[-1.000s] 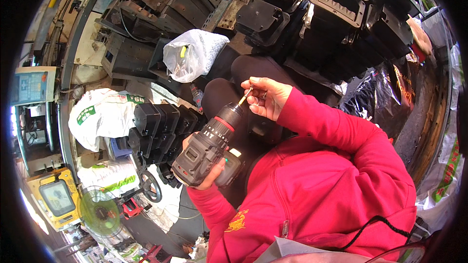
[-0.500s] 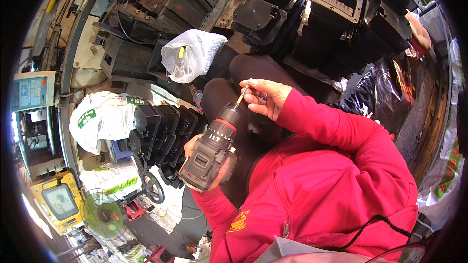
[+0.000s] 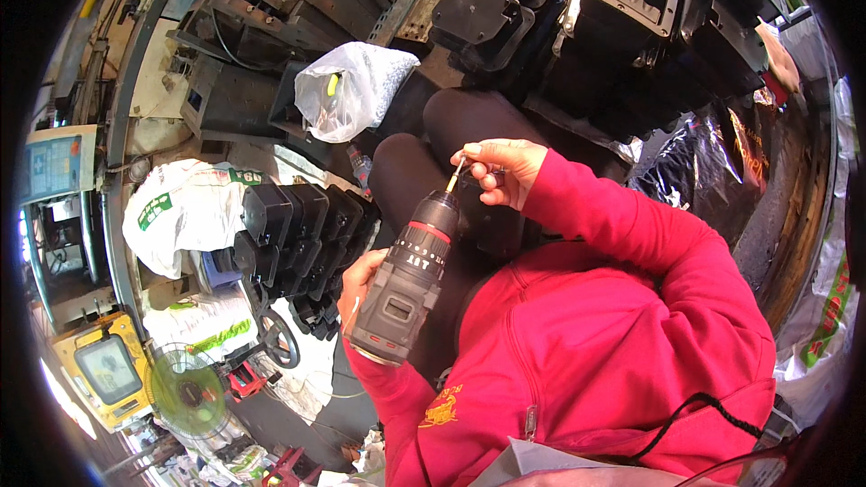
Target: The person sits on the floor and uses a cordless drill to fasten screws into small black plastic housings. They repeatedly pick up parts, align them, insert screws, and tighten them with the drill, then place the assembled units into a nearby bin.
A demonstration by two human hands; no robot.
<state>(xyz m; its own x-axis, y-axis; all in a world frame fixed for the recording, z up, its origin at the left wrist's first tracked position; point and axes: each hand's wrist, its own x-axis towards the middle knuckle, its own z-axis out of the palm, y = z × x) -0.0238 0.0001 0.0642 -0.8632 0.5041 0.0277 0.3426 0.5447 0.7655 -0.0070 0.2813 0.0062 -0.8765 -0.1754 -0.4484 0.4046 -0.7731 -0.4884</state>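
Note:
My left hand [image 3: 359, 284] is wrapped round a black and red cordless drill [image 3: 417, 261], held over my lap with its chuck pointing up and away. A slim gold-coloured bit [image 3: 452, 182] sticks out of the chuck. At the bit's far end, my right hand [image 3: 510, 165] pinches a small thin metal piece between thumb and forefinger; too little of it shows to tell its kind. The other right fingers are curled in. Below the drill lie my dark-trousered knees [image 3: 397, 167].
Black plastic housings [image 3: 478, 27] are stacked at the far right, with more black boxes [image 3: 284, 216] on the left. A clear plastic bag [image 3: 338, 95] stands beyond my knees. To the left are white sacks [image 3: 180, 216], a fan [image 3: 188, 394] and a yellow-framed machine [image 3: 108, 370].
The drill has rolled in my left hand and its chuck has shifted slightly right. My right hand has moved a little right and up with the bit's tip.

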